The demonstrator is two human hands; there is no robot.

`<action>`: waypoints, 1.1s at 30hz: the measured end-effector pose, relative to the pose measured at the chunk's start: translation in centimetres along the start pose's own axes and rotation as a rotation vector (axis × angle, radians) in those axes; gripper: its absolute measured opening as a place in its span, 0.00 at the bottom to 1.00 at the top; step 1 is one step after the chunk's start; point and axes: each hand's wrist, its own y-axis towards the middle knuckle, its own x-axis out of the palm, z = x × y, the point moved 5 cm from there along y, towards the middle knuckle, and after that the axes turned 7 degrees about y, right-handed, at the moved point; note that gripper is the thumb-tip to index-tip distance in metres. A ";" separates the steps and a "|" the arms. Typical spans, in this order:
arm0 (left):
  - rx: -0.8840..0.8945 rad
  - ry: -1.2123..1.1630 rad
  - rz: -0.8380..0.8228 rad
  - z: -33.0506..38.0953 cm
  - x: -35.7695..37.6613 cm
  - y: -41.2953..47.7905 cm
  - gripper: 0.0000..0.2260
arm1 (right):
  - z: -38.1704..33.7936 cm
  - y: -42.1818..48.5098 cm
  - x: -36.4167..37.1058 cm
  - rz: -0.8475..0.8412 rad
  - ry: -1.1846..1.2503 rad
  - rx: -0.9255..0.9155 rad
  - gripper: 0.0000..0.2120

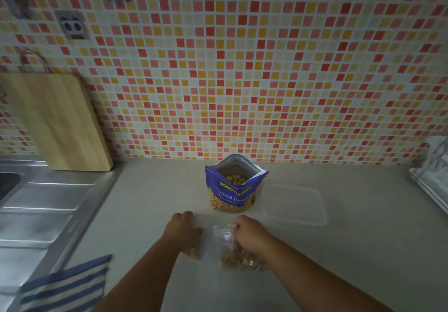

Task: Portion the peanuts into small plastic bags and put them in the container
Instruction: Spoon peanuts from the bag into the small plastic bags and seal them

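Striped cloth (68,285) lies nearest us, at counter (150,190) edge, clear of work. Clear container (293,205) sits empty beside open peanut pouch (232,190), behind both hands.

Risk, we judge: small bag (238,253) top looks unsealed; tipping it would spill nuts. Pouch could topple if knocked.

Our right hand (249,234) pinches that bag's neck, fingers closed. Our left hand (185,229) rests curled on second portion (192,253), mostly hidden.

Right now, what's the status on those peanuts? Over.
Left hand closed on one small filled bag. Right hand gripping the second bag of peanuts at its top. Clear container empty, nothing blocking it. Blue peanut pouch standing open.
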 end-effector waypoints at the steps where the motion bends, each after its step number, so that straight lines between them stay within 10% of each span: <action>1: 0.005 0.060 0.006 -0.1 0.3 0.2 0.22 | 0.2 0.4 0.1 0.047 -0.074 -0.023 0.07; 11: 0.097 -0.194 0.015 -0.1 -1.1 1.1 0.10 | 0.7 1.0 -0.1 0.250 -0.312 -0.201 0.15; 33: 0.519 -0.814 0.136 9.9 -12.9 -9.2 0.03 | -8.5 -8.7 -9.0 0.560 0.326 -0.585 0.04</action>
